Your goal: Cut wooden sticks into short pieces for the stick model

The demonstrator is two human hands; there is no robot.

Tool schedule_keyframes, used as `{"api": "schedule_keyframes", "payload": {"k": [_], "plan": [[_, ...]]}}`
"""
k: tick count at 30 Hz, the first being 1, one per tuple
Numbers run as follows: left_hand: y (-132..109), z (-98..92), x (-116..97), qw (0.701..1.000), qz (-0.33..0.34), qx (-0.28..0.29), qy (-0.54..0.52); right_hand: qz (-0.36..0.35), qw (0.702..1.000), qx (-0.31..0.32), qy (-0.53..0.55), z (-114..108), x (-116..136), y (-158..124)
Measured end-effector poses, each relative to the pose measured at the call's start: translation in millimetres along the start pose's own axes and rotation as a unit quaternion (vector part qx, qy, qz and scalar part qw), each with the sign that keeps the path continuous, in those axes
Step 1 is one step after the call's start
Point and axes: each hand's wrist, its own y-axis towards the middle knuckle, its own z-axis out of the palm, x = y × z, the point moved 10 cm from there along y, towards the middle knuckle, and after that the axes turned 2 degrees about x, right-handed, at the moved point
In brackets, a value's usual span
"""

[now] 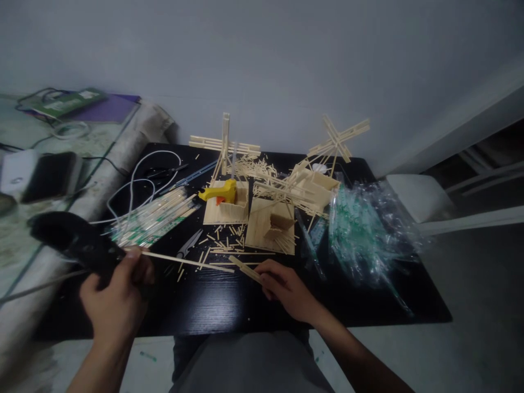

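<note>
In my left hand (118,300), at the table's left front, a long thin wooden stick (188,262) is pinched and points right. A dark, blurred object (76,237) shows just behind that hand; whether I touch it is unclear. My right hand (289,292) is closed on a short bundle of wooden sticks (245,269), its end close to the tip of the long stick. Beyond my hands stand wooden stick models with crossed blades (225,144), flat bases (266,218) and box-like parts. A yellow glue gun (219,191) rests on one base.
Scissors (190,243) lie among cut stick pieces (223,240). Wrapped chopsticks (155,218) and a white cable (131,185) are at the left. Crumpled clear and green wrappers (364,234) cover the right side of the black table (196,311). A wall stands behind.
</note>
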Motion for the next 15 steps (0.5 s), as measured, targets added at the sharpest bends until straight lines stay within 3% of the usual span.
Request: {"api": "schedule_keyframes", "payload": {"k": [3, 9, 15], "plan": [[-1.2, 7.9, -1.5, 0.999, -0.014, 0.01, -0.038, 0.0, 1.0, 0.004, 0.013, 1.2, 1.3, -0.3], [-4.9, -0.5, 4.8, 0.999, -0.001, -0.004, 0.048, 0.007, 0.999, 0.019, 0.05, 3.4, 0.8, -1.1], [-2.3, -6.3, -0.1, 0.993, 0.02, -0.019, 0.113, -0.008, 1.0, -0.008, 0.006, -3.6, 3.0, -1.1]]}}
